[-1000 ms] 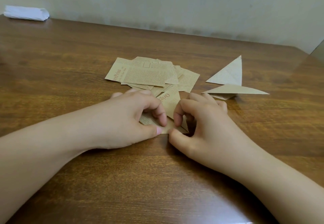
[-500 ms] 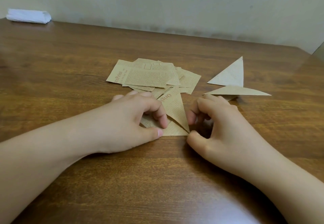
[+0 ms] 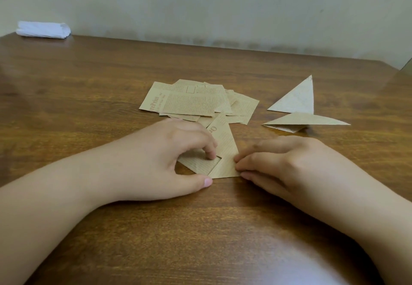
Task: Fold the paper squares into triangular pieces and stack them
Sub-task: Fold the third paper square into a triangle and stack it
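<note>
Left hand (image 3: 165, 157) curls, fingertip pinning half-folded square (image 3: 225, 150) mid-table; right hand (image 3: 278, 164), fingers straight, presses its right crease flat; finished triangles (image 3: 298, 106) wait toward right edge

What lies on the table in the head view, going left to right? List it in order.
White folded cloth → left hand → paper being folded → right hand → two folded triangles. The pile of unfolded squares sits behind the hands, so its place in the order is unclear.
</note>
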Demonstrator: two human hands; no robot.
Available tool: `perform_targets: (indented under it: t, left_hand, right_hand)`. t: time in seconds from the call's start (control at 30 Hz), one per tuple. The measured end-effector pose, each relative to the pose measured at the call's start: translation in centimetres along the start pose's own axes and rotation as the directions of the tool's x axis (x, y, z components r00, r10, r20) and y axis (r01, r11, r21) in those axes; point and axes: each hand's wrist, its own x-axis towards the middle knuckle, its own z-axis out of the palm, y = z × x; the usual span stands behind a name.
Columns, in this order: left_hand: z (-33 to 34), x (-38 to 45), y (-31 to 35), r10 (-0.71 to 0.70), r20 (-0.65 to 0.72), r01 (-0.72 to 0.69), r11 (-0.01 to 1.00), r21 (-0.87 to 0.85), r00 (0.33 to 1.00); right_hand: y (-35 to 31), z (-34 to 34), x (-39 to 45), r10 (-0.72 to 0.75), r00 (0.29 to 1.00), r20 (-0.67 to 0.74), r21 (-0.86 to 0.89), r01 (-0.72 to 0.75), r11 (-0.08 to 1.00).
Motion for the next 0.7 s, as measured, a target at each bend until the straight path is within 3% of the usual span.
perform_targets:
  t: [0.13,0.37,0.47,0.6,0.7]
  left_hand:
    - [0.3,-0.1,0.2,0.025,-0.006,-0.025,0.998,0.064,1.0]
    - [0.4,-0.2,0.1,0.009,-0.029,-0.006,0.994,0.107,1.0]
    - [0.4,-0.1,0.0,0.006,-0.021,-0.004,0.996,0.093,1.0]
    - [0.4,0.1,-0.1,0.011,-0.024,-0.01,0.999,0.053,1.0]
    - [0.4,0.0,-0.1,0.013,-0.046,-0.01,0.998,0.061,0.999]
  right_hand:
    - [-0.3,0.4,0.4,-0.074,0.995,-0.064,-0.123,0.066,0.99]
    - [0.2,0.1,1.1,-0.026,0.97,0.24,-0.298,0.099,0.949]
    - [-0.3,-0.2,1.2,0.004,0.98,0.198,-0.312,0.059,0.948]
    - [-1.4,0.1,1.3,0.169,0.986,0.014,-0.175,-0.164,0.971]
    - [-2.3,0.8,1.4,0.269,0.962,-0.045,-0.123,-0.272,0.954]
